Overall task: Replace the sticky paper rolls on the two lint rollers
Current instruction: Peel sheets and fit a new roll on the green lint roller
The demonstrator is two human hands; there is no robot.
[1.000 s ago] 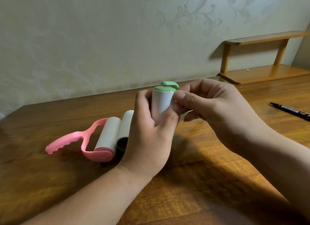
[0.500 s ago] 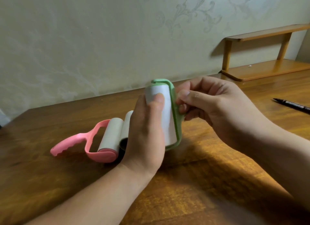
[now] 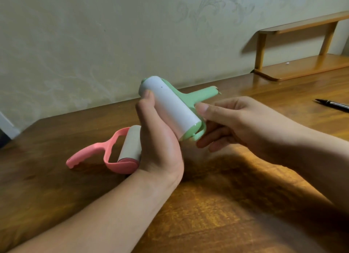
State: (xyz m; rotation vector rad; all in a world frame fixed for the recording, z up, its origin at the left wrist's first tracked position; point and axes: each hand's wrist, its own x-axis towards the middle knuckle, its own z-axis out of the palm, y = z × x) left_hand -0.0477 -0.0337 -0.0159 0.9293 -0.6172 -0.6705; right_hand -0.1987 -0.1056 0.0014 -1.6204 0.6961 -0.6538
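Green lint roller (image 3: 188,100) hangs above the surface (image 3: 207,215): the left hand (image 3: 158,145) wraps its fingers round the white roll (image 3: 173,109), and the right hand (image 3: 236,124) pinches the green frame (image 3: 200,134) (thumb on top). Steady the roll; flex the frame off gently.

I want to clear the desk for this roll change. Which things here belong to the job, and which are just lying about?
Belongs to the job:
- green lint roller, pinched by the right hand
- its white roll, gripped by the left hand
- pink lint roller, lying on the table

Lying about:
- black pen
- wooden shelf
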